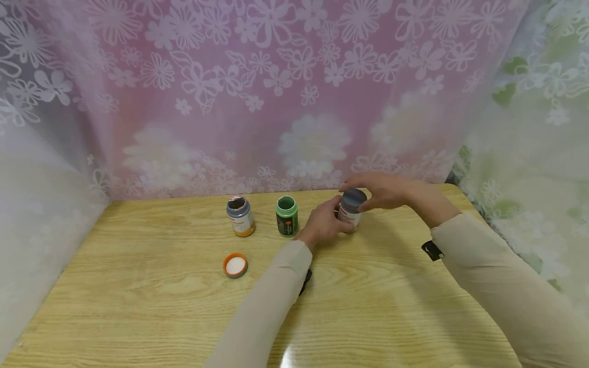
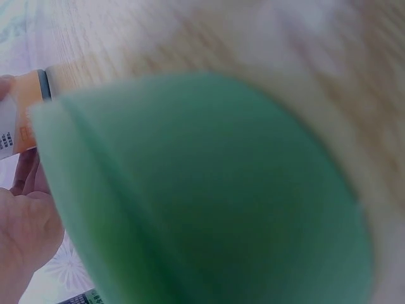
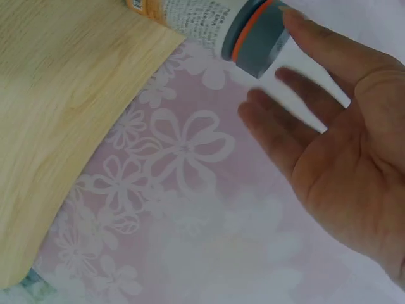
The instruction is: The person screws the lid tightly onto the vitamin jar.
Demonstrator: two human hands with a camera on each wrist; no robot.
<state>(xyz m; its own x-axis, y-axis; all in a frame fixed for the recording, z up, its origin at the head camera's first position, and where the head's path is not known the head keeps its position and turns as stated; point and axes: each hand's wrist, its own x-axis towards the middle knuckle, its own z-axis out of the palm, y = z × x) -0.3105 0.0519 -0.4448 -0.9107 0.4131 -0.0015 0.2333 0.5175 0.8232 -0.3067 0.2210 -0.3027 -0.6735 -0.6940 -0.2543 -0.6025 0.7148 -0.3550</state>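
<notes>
A white-labelled bottle (image 1: 348,217) with a grey screw cap (image 1: 354,199) stands toward the back of the table. My left hand (image 1: 323,223) holds its body from the left. On the right, my right hand (image 1: 385,191) is at the cap with fingers spread. An orange band (image 3: 252,30) shows beneath the cap in the right wrist view, where the thumb touches the cap's edge and the other fingers stand apart from it. In the left wrist view, a large blurred green round object (image 2: 221,190) sits close to the camera and hides much of the hand's surroundings.
A green jar (image 1: 287,219) stands uncapped just left of my left hand. Farther left is an uncapped grey-necked bottle (image 1: 241,220) with peeled foil. An orange-rimmed lid (image 1: 235,265) lies inside up in front. Floral curtains (image 1: 317,92) hang behind the table (image 1: 152,286).
</notes>
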